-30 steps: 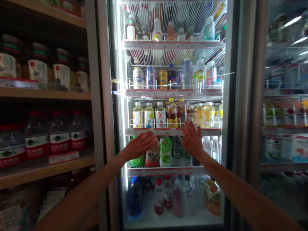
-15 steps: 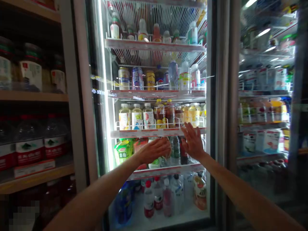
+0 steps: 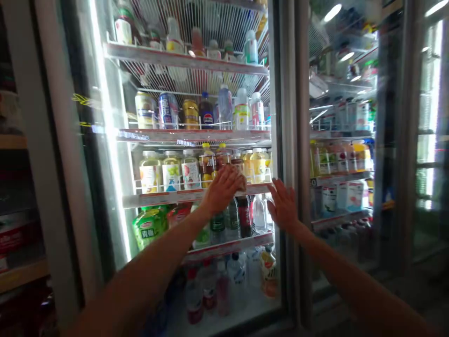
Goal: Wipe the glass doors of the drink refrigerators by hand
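Note:
A lit drinks fridge stands in front of me behind a glass door [image 3: 105,154]. My left hand [image 3: 222,189] lies against it at the level of the middle shelf [image 3: 157,197], fingers together and stretched, holding nothing; juice bottles [image 3: 170,169] stand behind it. My right hand [image 3: 283,206] is spread flat, fingers apart, at the door's right edge beside the grey frame [image 3: 288,140]. A dark cola bottle [image 3: 243,215] and water bottles stand on the shelf between and below my hands. A green pack [image 3: 149,227] sits lower left.
A second glass-fronted fridge [image 3: 336,159] with cartons and bottles stands to the right, and a bright doorway [image 3: 430,117] beyond it. Cans and bottles fill the upper shelves [image 3: 189,112]. Wooden store shelving [image 3: 21,274] is at the far left, dark.
The view has swung to the right. My left hand rose from the lower shelf level to the middle shelf and moved right. My right hand stayed spread near the door's right edge.

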`<state>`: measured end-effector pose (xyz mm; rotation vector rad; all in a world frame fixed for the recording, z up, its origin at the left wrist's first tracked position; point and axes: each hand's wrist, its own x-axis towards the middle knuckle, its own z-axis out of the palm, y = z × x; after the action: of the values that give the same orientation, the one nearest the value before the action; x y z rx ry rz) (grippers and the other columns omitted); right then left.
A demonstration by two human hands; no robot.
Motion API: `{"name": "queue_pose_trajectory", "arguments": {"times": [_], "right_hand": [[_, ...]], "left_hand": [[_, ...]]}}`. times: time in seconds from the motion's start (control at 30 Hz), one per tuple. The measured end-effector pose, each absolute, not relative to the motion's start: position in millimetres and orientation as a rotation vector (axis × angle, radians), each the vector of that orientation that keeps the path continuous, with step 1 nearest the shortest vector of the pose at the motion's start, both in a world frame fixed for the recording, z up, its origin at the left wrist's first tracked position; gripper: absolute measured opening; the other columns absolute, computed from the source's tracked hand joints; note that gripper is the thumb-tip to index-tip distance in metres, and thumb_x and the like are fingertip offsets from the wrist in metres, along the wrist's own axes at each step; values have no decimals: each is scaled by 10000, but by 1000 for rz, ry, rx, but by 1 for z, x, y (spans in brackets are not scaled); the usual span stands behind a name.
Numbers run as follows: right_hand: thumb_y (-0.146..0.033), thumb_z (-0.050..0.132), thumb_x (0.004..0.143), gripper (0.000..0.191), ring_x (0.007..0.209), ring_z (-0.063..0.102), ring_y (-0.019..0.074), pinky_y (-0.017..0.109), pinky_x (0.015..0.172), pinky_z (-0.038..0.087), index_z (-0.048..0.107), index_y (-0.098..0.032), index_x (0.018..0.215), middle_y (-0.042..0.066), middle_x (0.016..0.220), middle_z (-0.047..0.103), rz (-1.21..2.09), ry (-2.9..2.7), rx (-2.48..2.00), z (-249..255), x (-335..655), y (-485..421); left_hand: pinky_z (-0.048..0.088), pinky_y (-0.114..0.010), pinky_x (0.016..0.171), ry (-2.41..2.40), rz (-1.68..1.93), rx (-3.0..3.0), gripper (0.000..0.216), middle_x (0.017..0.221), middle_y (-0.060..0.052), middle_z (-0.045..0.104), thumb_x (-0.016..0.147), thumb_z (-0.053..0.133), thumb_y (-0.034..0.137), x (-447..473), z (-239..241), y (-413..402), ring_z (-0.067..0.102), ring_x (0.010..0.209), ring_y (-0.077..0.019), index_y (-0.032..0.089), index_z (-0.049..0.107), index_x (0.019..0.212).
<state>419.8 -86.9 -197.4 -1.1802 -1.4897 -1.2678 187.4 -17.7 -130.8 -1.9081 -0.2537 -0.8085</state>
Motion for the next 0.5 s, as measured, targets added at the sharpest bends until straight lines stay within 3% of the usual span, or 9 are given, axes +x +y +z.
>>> {"name": "queue_pose_trajectory", "arguments": {"times": [0.13,0.3,0.5], "right_hand": [[-273,363,897,555,1368,253,232,484,1086,210,206,-201,1425,130,1424,378,-1288,-1489,-1189,-198,436,-95],[-276,348,899,539,1371,244,235,488,1090,200,232,-187,1417,142,1422,376,-1317,-1448,-1215,-196,450,-104],[-275,353,888,568,1366,257,228,475,1095,200,205,-206,1432,116,1447,342,-1308,-1417,-1205,-199,461,-107]], "left_hand": [[244,-381,1109,117,-489,-1992,417,1359,-56,470,854,458,211,218,-132,-18,339,1317,-211,181,440,1270],[268,-462,1078,-174,-796,-1929,420,1377,-93,442,873,423,195,259,-130,-20,315,1325,-280,154,419,1291],[265,-399,1092,170,-444,-2047,374,1338,-16,494,845,469,206,286,-142,-21,363,1303,-210,225,492,1218]]}}
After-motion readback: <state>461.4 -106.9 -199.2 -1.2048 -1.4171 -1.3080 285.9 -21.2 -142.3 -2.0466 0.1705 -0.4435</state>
